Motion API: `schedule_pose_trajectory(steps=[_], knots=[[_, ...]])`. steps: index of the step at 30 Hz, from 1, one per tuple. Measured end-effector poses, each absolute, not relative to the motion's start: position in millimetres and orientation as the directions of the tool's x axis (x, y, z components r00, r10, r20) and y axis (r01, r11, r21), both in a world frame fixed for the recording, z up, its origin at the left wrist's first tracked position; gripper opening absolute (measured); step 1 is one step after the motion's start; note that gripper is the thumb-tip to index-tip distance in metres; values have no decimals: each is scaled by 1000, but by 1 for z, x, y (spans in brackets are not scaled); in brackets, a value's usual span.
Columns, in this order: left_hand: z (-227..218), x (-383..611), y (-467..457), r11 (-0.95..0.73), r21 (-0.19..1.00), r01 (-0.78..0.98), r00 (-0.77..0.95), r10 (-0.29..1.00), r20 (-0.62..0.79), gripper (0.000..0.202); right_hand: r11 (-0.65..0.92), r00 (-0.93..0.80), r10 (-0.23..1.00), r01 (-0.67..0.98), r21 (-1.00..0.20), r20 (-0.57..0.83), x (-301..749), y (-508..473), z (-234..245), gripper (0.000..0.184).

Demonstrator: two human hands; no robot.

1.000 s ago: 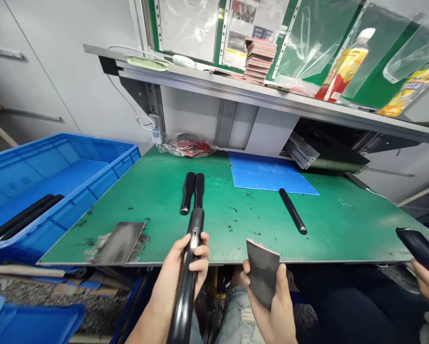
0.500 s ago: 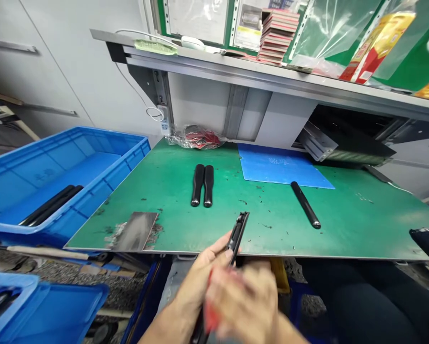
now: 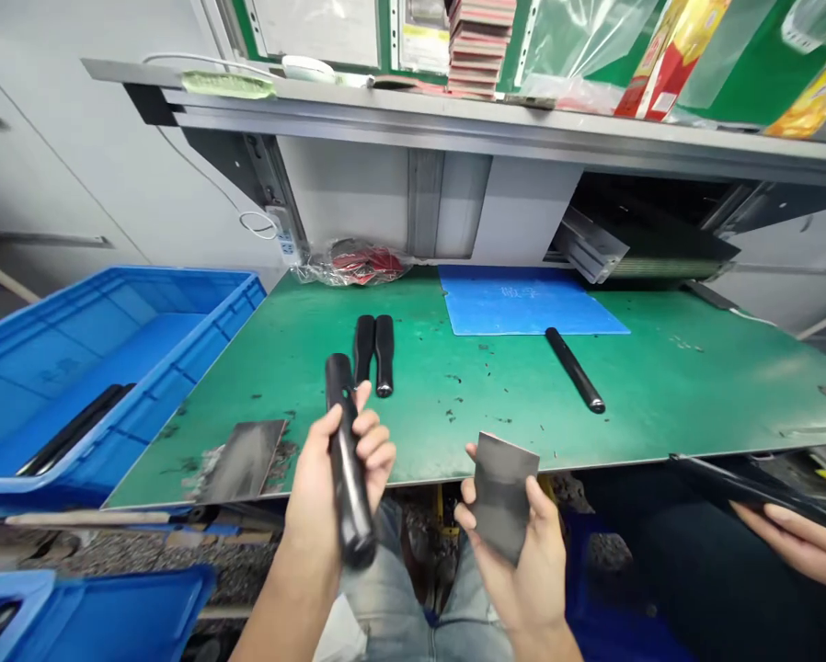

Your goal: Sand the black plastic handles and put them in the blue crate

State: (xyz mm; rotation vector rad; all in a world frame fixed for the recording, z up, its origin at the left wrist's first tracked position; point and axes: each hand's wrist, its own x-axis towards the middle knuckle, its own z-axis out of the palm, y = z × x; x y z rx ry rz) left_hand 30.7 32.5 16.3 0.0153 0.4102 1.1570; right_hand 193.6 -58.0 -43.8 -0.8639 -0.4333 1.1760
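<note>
My left hand point(image 3: 315, 483) is wrapped round a glossy black tubular handle point(image 3: 350, 487), which stands tilted above the table's front edge, its rounded end toward me. In my right hand point(image 3: 529, 579) a thin rectangular sanding pad point(image 3: 504, 492) shows its dark grey face, with thumb and fingers gripping its sides. The pad and the handle are apart. Just behind the held handle, two similar black handles point(image 3: 384, 354) lie side by side on the green table point(image 3: 427, 441). Another black handle point(image 3: 574, 370) rests farther right, near the blue sheet point(image 3: 530, 308).
A blue crate point(image 3: 178, 368) with black pieces stands at the left. Near the front left edge lies a worn grey plate point(image 3: 244, 460) among black shavings. At the right, a co-worker's hand point(image 3: 792, 542) holds a dark piece point(image 3: 744, 483). A metal shelf point(image 3: 413, 115) spans the back.
My hands have moved apart. The sanding pad has come off the handle and turned its grey face up. The handle has shifted left and been turned over. The view has shifted.
</note>
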Motion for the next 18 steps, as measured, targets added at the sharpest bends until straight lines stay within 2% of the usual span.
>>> schedule_pose_trajectory(steps=[1, 2, 3, 4, 6, 8, 9, 11, 15, 18], knots=[[19, 36, 39, 392, 206, -896, 302, 881, -363, 25, 142, 347, 926, -685, -715, -148, 182, -62, -49, 50], [21, 41, 44, 392, 190, -900, 291, 865, -409, 23, 164, 371, 918, -674, -720, -138, 172, -65, -55, 51], [22, 47, 47, 403, 170, -899, 296, 846, -443, 22, 188, 422, 900, -603, -775, -110, 164, -69, -61, 52], [23, 53, 48, 408, 148, -901, 302, 834, -461, 23, 218, 496, 867, -471, -855, -53, 156, -74, -67, 52], [25, 62, 47, 387, 113, -915, 292, 830, -475, 28, 257, 596, 782, -42, -966, 182, 147, -85, -76, 53], [27, 69, 42, 386, 78, -919, 305, 822, -480, 32, 271, 529, 743, 321, -907, 410, 146, -96, -81, 58], [28, 71, 39, 399, 62, -915, 323, 817, -478, 33, 279, 478, 745, 410, -868, 465, 147, -100, -82, 61], [31, 73, 34, 430, 51, -901, 362, 812, -458, 34, 290, 418, 768, 447, -846, 484, 151, -104, -81, 64], [38, 68, 21, 420, 61, -905, 351, 823, -447, 36, 324, 358, 772, 488, -810, 525, 164, -93, -76, 60], [44, 53, 10, 467, 137, -874, 381, 831, -405, 29, 358, 337, 752, 512, -781, 566, 177, -78, -71, 55]])
